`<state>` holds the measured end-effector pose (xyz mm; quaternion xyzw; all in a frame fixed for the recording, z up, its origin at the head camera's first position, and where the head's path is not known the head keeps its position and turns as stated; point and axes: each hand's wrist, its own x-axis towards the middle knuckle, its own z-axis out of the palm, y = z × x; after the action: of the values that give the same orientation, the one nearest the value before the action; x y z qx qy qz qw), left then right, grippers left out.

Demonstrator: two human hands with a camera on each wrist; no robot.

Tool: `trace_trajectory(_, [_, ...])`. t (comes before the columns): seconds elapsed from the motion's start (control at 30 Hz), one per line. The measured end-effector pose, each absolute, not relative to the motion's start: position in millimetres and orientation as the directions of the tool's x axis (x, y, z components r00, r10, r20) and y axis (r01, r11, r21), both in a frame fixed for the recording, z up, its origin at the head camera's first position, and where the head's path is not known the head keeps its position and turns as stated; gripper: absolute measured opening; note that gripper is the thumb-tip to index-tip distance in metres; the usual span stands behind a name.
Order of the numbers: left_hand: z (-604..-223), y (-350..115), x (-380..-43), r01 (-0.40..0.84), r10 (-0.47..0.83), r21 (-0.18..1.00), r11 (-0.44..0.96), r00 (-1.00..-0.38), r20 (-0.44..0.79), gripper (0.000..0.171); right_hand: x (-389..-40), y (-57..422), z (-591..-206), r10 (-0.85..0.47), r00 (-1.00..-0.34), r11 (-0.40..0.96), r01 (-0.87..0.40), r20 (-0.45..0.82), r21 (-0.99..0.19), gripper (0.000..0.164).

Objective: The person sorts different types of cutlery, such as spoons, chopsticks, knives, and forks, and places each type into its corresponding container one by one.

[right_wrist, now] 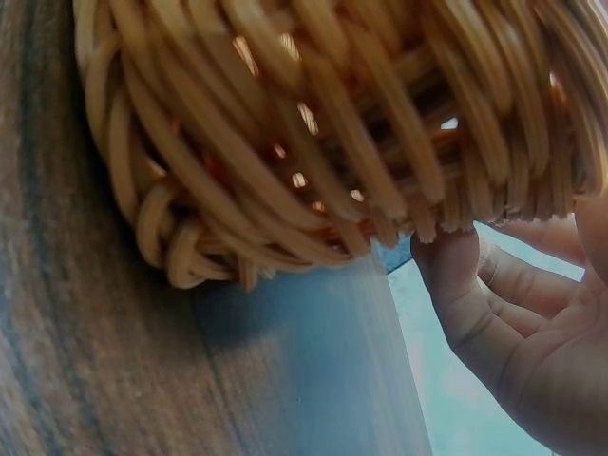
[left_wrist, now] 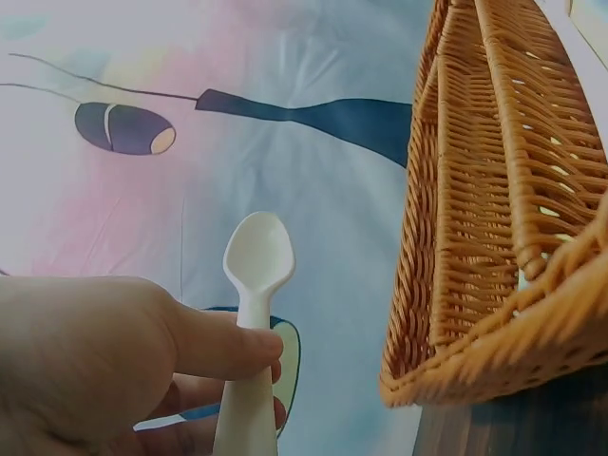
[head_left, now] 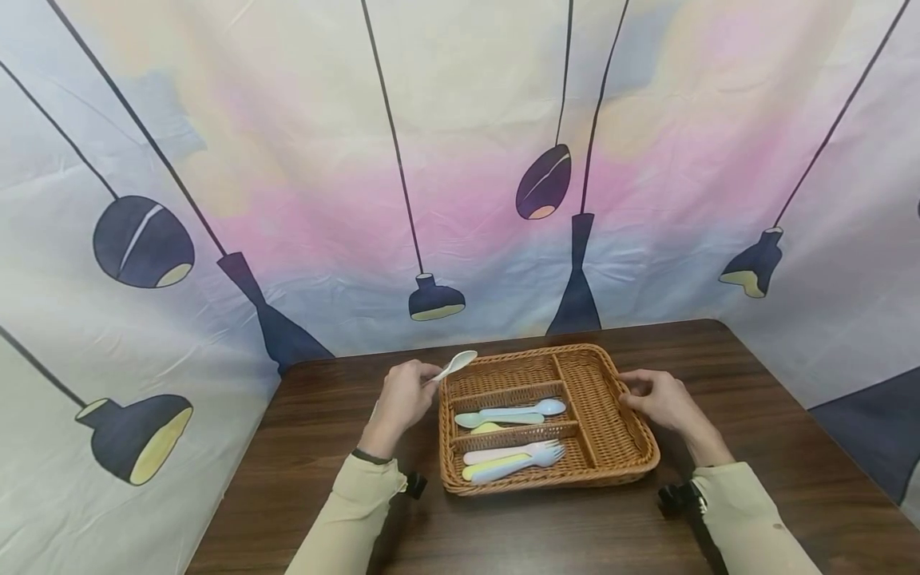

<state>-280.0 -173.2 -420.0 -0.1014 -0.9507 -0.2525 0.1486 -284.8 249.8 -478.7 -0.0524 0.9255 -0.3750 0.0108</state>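
Note:
A white spoon [head_left: 460, 362] is pinched between the thumb and fingers of my left hand [head_left: 402, 402], bowl upward, by the basket's back left corner. In the left wrist view the spoon [left_wrist: 259, 255] stands upright beside the wicker. My right hand [head_left: 664, 403] grips the right rim of a brown wicker basket [head_left: 600, 423]. From the right wrist, the thumb [right_wrist: 448, 266] touches the basket's woven side. Inside, the middle left compartment holds pastel spoons [head_left: 549, 407] and a partly hidden yellow piece. Several pastel forks [head_left: 546, 455] lie in the front left compartment.
Dark wooden table [head_left: 532, 531] beneath the basket. A fabric backdrop [head_left: 474, 160] printed with hanging lamps rises behind the table and along its sides. Wicker dividers [head_left: 571, 407] split the basket into compartments, with a long one on the right.

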Motion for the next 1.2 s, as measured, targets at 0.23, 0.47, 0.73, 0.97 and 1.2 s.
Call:
trace_trajectory(0.23, [-415.1, -156.8, -282.1, 0.297, 0.159, 0.451, 0.842, -0.935, 0.318, 0.018, -284.9, 251.5, -481.1, -0.118, -0.992, 0.704, -0.111, 0.039, -0.701, 0.043])
trace_trajectory(0.47, [-415.0, -142.8, -283.3, 0.339, 0.22, 0.442, 0.83, -0.929, 0.299, 0.017, -284.2, 252.2, -482.7, -0.118, -0.992, 0.696, -0.113, 0.042, -0.709, 0.042])
trace_trajectory(0.73, [-418.6, -130.4, -282.6, 0.371, 0.267, 0.441, 0.817, -0.922, 0.281, 0.017, -284.6, 252.1, -481.2, -0.121, -0.992, 0.698, -0.115, 0.042, -0.707, 0.043])
trace_trajectory(0.97, [-422.3, -124.6, -284.3, 0.391, 0.296, 0.446, 0.805, -0.916, 0.27, 0.017, -284.3, 250.3, -480.6, -0.118, -0.993, 0.692, -0.104, 0.03, -0.714, 0.043])
trace_trajectory(1.2, [-424.4, -117.8, -287.2, 0.407, 0.326, 0.467, 0.785, -0.912, 0.248, 0.018, -286.2, 250.6, -480.1, -0.116, -0.993, 0.697, -0.109, 0.04, -0.709, 0.043])
